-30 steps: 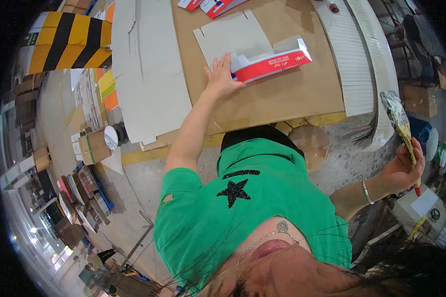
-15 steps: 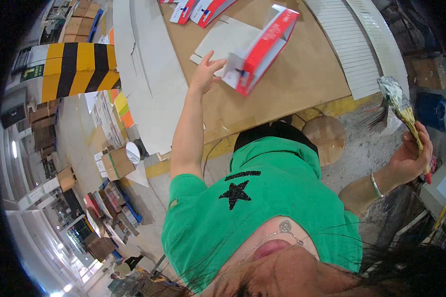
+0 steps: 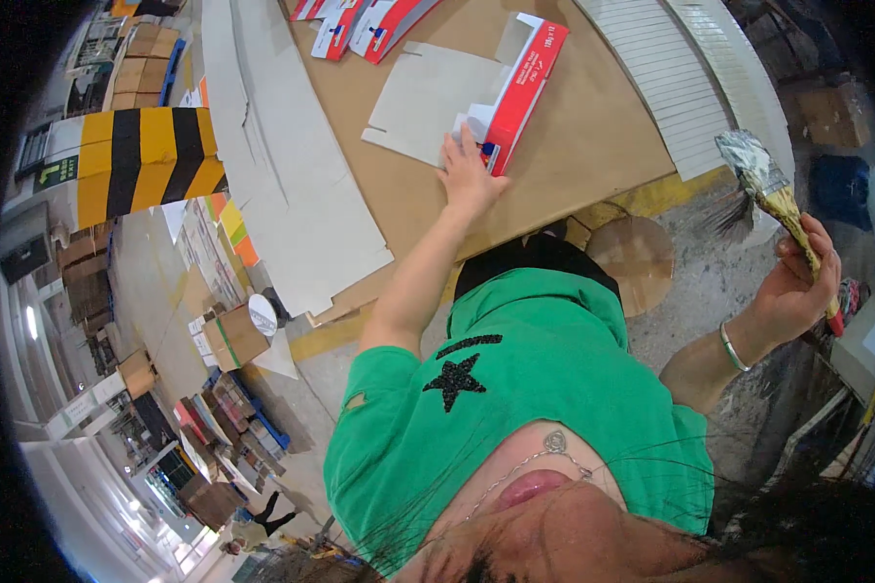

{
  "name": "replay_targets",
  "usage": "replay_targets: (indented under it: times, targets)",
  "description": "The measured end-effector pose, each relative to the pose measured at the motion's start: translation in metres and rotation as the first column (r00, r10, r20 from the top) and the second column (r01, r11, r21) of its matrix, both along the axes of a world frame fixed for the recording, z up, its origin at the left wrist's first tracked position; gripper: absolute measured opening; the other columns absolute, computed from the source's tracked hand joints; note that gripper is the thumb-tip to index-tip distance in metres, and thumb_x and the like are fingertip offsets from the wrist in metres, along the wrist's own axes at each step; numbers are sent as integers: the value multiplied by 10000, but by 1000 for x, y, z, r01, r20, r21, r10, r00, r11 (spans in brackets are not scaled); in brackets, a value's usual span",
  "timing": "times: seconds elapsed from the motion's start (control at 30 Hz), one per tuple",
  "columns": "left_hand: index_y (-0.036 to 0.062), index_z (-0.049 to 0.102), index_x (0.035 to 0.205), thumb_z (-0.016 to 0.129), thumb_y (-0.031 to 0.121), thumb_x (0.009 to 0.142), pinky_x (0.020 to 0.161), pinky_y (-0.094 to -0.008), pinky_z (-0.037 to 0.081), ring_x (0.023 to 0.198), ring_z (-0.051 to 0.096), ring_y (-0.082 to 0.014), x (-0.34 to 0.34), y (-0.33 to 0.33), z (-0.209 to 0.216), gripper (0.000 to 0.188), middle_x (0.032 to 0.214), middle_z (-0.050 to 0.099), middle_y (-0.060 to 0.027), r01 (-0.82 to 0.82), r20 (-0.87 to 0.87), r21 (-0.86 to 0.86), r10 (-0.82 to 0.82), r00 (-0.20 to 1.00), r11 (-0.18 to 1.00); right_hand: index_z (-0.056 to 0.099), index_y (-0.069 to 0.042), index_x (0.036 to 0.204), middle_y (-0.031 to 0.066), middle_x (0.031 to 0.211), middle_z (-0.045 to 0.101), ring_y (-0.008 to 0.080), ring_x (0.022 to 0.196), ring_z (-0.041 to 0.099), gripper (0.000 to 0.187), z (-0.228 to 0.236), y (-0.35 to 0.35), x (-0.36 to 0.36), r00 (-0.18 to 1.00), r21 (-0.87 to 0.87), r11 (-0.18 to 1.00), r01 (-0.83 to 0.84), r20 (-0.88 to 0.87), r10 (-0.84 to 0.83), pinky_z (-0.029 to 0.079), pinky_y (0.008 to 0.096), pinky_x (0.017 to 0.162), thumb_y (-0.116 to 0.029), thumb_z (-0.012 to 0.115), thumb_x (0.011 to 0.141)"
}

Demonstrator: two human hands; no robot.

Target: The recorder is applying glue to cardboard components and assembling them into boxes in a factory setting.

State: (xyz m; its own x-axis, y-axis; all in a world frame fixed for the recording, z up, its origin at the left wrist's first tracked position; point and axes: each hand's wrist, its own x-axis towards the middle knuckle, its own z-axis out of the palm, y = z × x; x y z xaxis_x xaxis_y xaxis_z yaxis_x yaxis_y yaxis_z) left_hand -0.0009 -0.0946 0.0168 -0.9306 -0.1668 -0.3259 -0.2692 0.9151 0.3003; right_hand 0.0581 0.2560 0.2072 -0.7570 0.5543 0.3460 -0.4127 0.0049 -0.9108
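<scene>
My left hand (image 3: 470, 177) lies with fingers spread on the near end of a red and white printed carton (image 3: 522, 92). Beside that carton's red panel, a plain greyish cardboard flap (image 3: 428, 102) lies flat on the brown cardboard table cover (image 3: 574, 175). At the right, away from the table, my right hand (image 3: 795, 287) is closed round the handle of a paintbrush (image 3: 783, 199). White paste coats its bristles, which point up and away from me, and the handle has a red end.
More red and white cartons (image 3: 374, 24) lie at the table's far edge. Long white cardboard sheets (image 3: 292, 175) cover the left side, and lined strips (image 3: 642, 78) the right. A yellow-and-black striped pillar (image 3: 151, 155) stands at left. A round brown cardboard piece (image 3: 632, 267) is on the floor.
My left hand has moved right onto the carton's near end. The carton, raised and tilted before, now lies flatter on the table. The brush stays in my right hand.
</scene>
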Motion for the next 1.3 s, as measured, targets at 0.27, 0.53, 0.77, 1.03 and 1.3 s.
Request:
replay_targets:
  times: [0.27,0.53,0.77,1.03,1.3]
  targets:
    - [-44,143,1375,784,221,578,927,-374,390,1137,434,-292,-6,-51,31,1057,1289,384,-205,-89,-38,778,187,982,623,583,44,857,229,994,594,191,613,545,313,-6,4,7,996,13,997,79,38,-79,453,257,569,-201,388,880]
    - [-19,261,1343,713,78,587,914,-322,393,1087,481,-191,15,-77,99,887,1215,472,-111,-119,73,975,238,969,187,593,43,910,228,1011,597,194,668,539,341,-21,23,7,1000,21,1000,19,12,-19,442,267,623,-213,369,882]
    - [-15,343,1284,673,69,598,949,-338,366,1094,490,-204,26,-78,118,766,1163,508,-96,-69,46,995,281,959,72,587,46,927,227,1030,589,201,677,527,347,-20,20,5,1000,34,999,-19,10,18,444,278,664,-206,351,890]
    - [-26,382,1262,695,97,585,939,-309,363,1083,494,-182,27,-81,125,755,1161,519,-88,-57,47,998,262,964,31,590,49,926,225,1047,583,207,702,549,354,-16,20,4,1000,41,999,-24,-13,25,454,285,679,-210,352,887]
    - [-35,341,1279,613,72,608,956,-354,375,1091,507,-227,21,-83,125,732,1178,514,-130,-9,-5,998,207,978,68,600,43,936,225,1054,581,204,706,548,359,-15,23,4,1000,31,1000,-3,-10,3,448,284,675,-217,356,887]
